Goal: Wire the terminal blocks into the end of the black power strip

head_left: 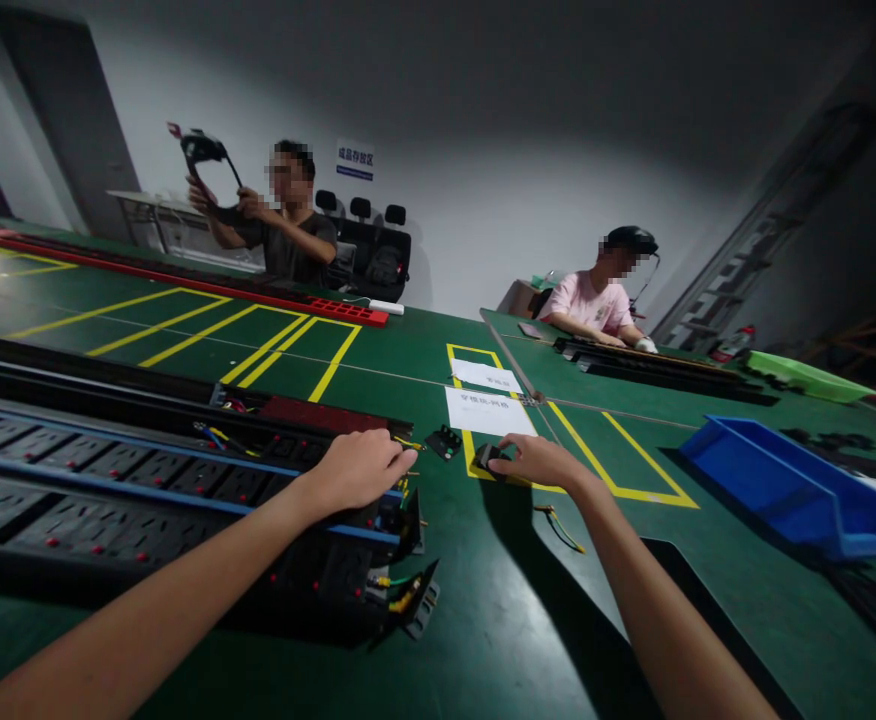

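From the head view, the block sits beyond the end of the strip, whose long axis runs left, and the right hand pinches it narrowly while the left hand, nearer the strip, drapes over that end, its grip hidden.

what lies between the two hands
In the head view: yellow wire ends by the left hand, then a black part and yellow tape on the table.
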### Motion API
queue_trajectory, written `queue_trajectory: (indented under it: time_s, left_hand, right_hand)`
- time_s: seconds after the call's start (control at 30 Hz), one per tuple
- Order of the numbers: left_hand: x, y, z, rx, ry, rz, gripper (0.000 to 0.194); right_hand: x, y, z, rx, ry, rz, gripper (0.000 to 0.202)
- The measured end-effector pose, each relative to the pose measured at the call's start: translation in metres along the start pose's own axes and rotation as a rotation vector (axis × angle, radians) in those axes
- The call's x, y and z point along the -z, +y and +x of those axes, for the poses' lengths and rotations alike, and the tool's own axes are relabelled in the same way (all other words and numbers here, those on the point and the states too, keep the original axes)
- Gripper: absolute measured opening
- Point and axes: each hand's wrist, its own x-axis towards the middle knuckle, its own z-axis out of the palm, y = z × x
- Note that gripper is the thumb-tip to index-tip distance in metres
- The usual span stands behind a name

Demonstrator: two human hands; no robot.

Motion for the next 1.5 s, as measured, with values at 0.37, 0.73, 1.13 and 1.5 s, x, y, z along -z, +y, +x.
queue_trajectory:
  time_s: [0.37,0.73,1.13,1.5]
  left_hand:
    - [-0.001,0.001,0.001,0.001,-0.006,0.049,0.059]
    - [0.000,0.001,0.000,-0.015,-0.007,0.023,0.057]
    - [-0.002,0.000,-0.001,-0.142,-0.006,0.086,0.050]
    - [0.002,0.000,-0.001,-0.187,-0.051,0.147,0.051]
  right_hand:
    - [-0.001,0.000,0.005,0.195,-0.010,0.241,0.026]
    - [-0.003,-0.057,-0.007,0.477,-0.136,0.517,0.034]
    - [-0.038,-0.110,-0.009,0.366,-0.029,0.817,0.037]
    - [-0.045,-0.114,-0.007,0.354,-0.126,0.918,0.044]
